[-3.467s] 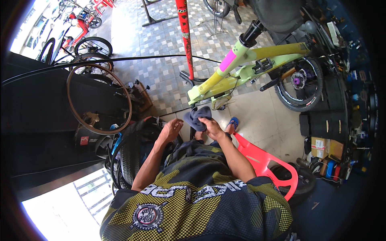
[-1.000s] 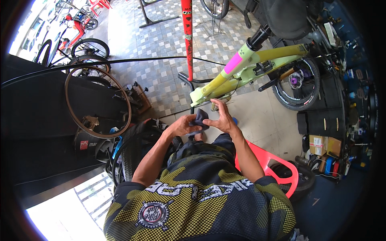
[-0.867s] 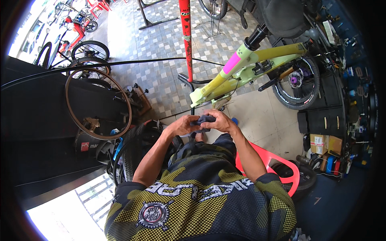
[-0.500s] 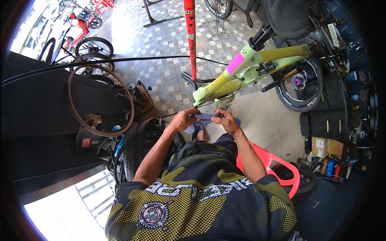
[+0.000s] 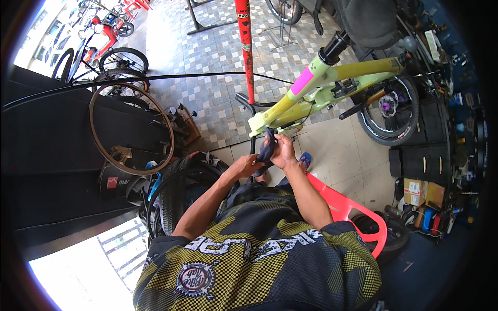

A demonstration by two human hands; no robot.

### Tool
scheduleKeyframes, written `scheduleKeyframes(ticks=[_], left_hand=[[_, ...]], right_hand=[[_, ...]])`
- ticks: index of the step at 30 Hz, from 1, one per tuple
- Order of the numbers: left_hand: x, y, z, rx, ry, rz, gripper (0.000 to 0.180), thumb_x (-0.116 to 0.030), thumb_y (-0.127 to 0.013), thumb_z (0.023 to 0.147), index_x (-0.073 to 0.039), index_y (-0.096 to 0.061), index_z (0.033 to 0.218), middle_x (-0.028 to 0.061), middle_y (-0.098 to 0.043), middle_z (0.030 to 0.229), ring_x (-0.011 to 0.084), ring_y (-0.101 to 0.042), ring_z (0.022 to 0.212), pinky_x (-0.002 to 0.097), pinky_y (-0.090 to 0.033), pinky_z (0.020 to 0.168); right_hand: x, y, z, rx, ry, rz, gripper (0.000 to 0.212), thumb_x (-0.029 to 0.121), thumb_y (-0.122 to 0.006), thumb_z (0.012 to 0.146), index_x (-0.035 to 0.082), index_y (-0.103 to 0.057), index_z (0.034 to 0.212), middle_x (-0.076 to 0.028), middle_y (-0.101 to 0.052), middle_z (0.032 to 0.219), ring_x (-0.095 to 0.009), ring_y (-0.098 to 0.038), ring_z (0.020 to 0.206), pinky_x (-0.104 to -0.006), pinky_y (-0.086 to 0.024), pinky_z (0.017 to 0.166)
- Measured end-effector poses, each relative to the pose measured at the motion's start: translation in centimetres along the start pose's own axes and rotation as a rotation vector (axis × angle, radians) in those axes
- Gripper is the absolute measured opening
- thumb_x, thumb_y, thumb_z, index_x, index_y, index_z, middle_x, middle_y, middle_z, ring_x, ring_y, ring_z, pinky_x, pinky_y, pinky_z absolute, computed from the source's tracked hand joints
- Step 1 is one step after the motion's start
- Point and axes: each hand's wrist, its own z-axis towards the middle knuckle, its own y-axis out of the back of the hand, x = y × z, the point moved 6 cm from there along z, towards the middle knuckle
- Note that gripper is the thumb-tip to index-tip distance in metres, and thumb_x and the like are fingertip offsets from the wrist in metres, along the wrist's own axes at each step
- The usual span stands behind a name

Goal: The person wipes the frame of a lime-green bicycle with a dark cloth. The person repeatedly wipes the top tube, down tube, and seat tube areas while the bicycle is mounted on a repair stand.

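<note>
A dark grey-blue cloth (image 5: 266, 149) is stretched between my two hands in front of my body. My left hand (image 5: 246, 166) is closed around its lower end. At the upper end my right hand (image 5: 283, 152) grips the cloth, turned so that part of the palm shows. Just beyond the right fingers is the near end of a yellow-green bicycle frame (image 5: 282, 110) with a pink patch. Whether the cloth touches the frame I cannot tell.
A red stand post (image 5: 245, 57) rises behind the frame's near end. Bicycle tyres (image 5: 168, 199) and a brown rim (image 5: 170, 137) are at my left. A red plastic chair (image 5: 371, 223) stands at my right, with boxes (image 5: 413, 191) and tools beyond. A black cable (image 5: 155, 78) crosses the far side.
The cloth has turned from lying level between the hands to running upright. My right hand has moved up and left, and my left hand has dropped lower.
</note>
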Motion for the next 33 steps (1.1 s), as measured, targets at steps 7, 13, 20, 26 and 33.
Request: scheduleKeyframes(ticks=[7, 13, 20, 26, 33], left_hand=[[-2.0, 3.4, -1.3, -0.009, -0.026, 0.054, 0.041, -0.035, -0.068, 0.098, -0.003, -0.067, 0.124, 0.0218, -0.072, 0.088, 0.0382, -0.07, 0.085, 0.047, -0.051, 0.077], [-3.5, 6.7, -0.4, -0.057, -0.082, 0.089, 0.047, -0.03, -0.072, 0.096, 0.0, -0.065, 0.131, 0.0233, -0.07, 0.119, 0.0389, -0.068, 0.109, 0.0455, -0.053, 0.092], [-6.3, 11.6, 3.2, -0.27, -0.215, 0.124, 0.057, -0.006, -0.061, 0.084, 0.001, -0.058, 0.141, 0.0273, -0.06, 0.14, 0.0427, -0.056, 0.132, 0.0453, -0.045, 0.112], [-6.8, 12.2, 6.7, -0.245, -0.171, 0.196, 0.068, -0.003, -0.055, 0.083, 0.0, -0.048, 0.15, 0.0266, -0.055, 0.147, 0.042, -0.054, 0.135, 0.0453, -0.044, 0.114], [-4.6, 9.6, 8.7, -0.153, -0.166, 0.276, 0.075, 0.004, -0.053, 0.08, 0.001, -0.044, 0.154, 0.0242, -0.047, 0.158, 0.0371, -0.043, 0.148, 0.0453, -0.034, 0.122]], right_hand=[[-0.2, -0.1, 1.9, 0.089, -0.05, 0.129, 0.035, 0.025, -0.061, 0.094, -0.004, -0.06, 0.115, -0.012, -0.066, 0.098, -0.023, -0.065, 0.088, -0.0347, -0.057, 0.082], [-0.1, -1.3, 1.7, 0.1, -0.068, 0.152, 0.036, 0.023, -0.058, 0.094, -0.006, -0.059, 0.116, -0.014, -0.065, 0.099, -0.023, -0.066, 0.089, -0.0331, -0.059, 0.083], [-0.1, -2.5, 1.9, 0.101, 0.045, 0.212, 0.027, 0.015, -0.054, 0.095, -0.002, -0.06, 0.115, -0.012, -0.067, 0.102, -0.024, -0.068, 0.09, -0.0361, -0.061, 0.085], [-2.0, -1.6, 1.7, 0.029, 0.097, -0.221, 0.042, 0.011, -0.063, 0.089, 0.003, -0.055, 0.13, -0.01, -0.066, 0.116, -0.022, -0.068, 0.101, -0.041, -0.059, 0.089], [-1.9, 0.7, 2.7, -0.293, 0.241, -0.658, 0.055, 0.018, -0.067, 0.083, 0.002, -0.055, 0.134, -0.013, -0.062, 0.12, -0.025, -0.063, 0.106, -0.0361, -0.051, 0.094]])
